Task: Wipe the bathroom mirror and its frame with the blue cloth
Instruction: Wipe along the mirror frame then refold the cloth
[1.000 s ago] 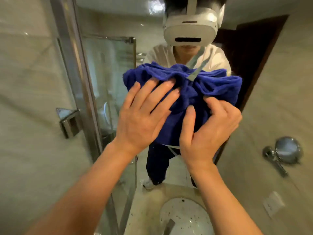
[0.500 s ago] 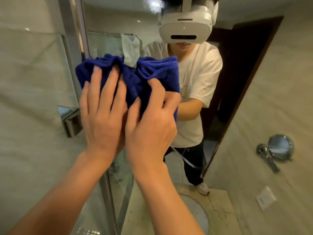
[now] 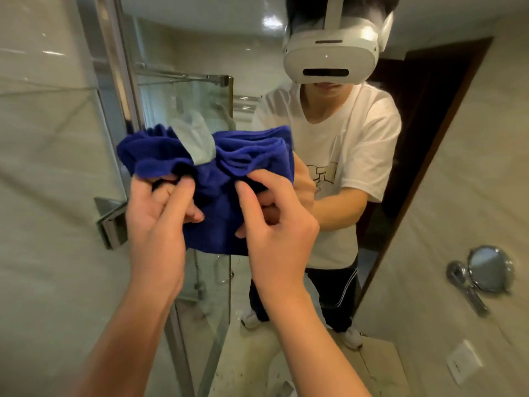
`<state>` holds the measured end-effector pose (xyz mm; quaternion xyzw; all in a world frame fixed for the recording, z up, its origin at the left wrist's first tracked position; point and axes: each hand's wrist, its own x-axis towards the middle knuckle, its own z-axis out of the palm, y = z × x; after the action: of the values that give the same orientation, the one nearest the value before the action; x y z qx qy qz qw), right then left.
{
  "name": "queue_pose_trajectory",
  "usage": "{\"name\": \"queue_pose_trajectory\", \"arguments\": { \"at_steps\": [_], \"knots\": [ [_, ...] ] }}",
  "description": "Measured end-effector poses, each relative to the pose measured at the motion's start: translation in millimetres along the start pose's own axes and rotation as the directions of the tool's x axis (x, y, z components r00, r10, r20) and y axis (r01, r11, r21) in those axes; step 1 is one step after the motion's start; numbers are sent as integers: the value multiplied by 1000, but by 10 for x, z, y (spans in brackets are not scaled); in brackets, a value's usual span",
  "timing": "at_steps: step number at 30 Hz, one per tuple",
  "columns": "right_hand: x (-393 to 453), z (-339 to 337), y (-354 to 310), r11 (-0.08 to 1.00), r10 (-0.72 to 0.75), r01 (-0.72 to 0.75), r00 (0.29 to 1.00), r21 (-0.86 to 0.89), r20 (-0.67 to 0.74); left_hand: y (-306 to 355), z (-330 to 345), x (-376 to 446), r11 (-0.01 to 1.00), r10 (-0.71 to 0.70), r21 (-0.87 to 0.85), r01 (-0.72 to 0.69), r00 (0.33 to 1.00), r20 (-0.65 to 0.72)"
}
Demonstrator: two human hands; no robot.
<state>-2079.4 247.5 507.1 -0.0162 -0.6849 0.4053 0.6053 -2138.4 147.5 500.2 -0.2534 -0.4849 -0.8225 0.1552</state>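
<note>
A bunched blue cloth [image 3: 217, 224] with a pale grey tag at its top hangs in front of the bathroom mirror [image 3: 257, 116], near its left side. My left hand [image 3: 157, 222] pinches the cloth's left part, fingers curled into the folds. On the cloth's right part my right hand [image 3: 274, 227] grips with thumb and fingers. The metal mirror frame [image 3: 120, 61] runs down the left, just behind the cloth's left edge. Whether the cloth touches the glass I cannot tell. A person with a headset is reflected in the mirror.
A chrome bracket [image 3: 110, 222] juts from the tiled wall left of the frame. On the right wall are a round magnifying mirror [image 3: 489, 269] on an arm and a white wall switch [image 3: 463, 365]. The stone counter and basin [image 3: 257, 365] lie below.
Both hands carried the cloth from the mirror's middle to its left side. They went from pressing flat on the cloth to pinching it with curled fingers, slightly lower.
</note>
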Motion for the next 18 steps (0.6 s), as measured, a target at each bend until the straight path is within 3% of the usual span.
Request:
{"name": "queue_pose_trajectory", "arguments": {
  "at_steps": [3,7,11,14,18],
  "knots": [
    [65,-345,52,995,97,-98,993,-12,-74,-18,242,-144,993,-101,-53,105,993,62],
    [41,-872,136,984,152,-167,970,-63,-188,-66,698,-437,987,-158,6,160,968,196],
    [-46,-747,63,965,160,-191,971,-177,-176,-96,714,-472,992,-106,81,96,986,130],
    [-150,-386,3,956,144,-184,973,-229,-180,-98,457,-372,983,-74,166,72,997,0],
    [-327,117,-174,945,236,-264,959,-192,-153,-116,136,-255,984,-70,156,85,993,-98]
  ]
}}
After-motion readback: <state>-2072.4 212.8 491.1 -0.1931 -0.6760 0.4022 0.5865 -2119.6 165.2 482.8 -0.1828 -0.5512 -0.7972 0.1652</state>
